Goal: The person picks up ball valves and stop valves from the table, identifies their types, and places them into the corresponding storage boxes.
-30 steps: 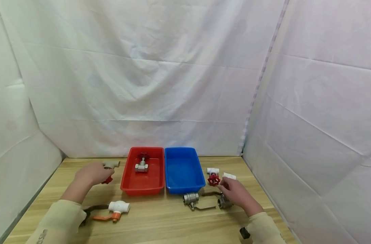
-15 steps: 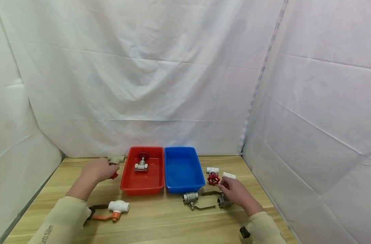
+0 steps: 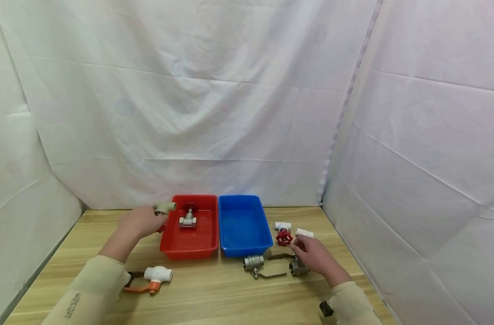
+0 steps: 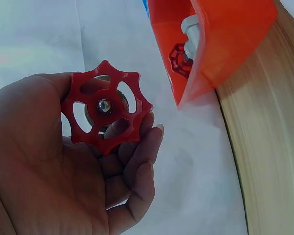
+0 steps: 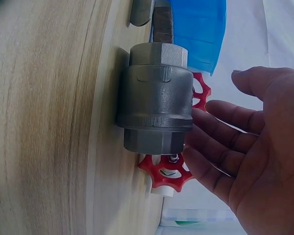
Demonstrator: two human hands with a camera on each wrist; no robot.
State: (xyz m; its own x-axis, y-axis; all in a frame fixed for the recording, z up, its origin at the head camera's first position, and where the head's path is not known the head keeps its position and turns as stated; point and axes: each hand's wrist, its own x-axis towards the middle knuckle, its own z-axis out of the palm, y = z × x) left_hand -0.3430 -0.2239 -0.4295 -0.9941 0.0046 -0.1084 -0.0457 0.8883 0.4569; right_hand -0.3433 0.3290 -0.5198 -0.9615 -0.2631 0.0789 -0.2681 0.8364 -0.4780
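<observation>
Left hand (image 3: 141, 222): fingers curled round red-wheel valve (image 4: 112, 106)
Red-wheel valve position: above tabletop (image 3: 214, 298), at red tray's (image 3: 190, 255) left rim
Right hand (image 5: 264, 147): fingers apart, beside steel ball valve (image 5: 157, 98); contact unclear
Red tray contents: metal valve (image 3: 188, 221)

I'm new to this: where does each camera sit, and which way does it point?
Head: worn on the person's head, facing forward and down over the table and blue tray; left hand, right hand and sleeves show.
Left wrist: on that wrist, facing the red-wheeled valve the left hand grips; only that hand shows.
Right wrist: on that wrist, facing a metal valve beside the right hand; only that hand shows.
Shared: head and left wrist both see the red tray.
</observation>
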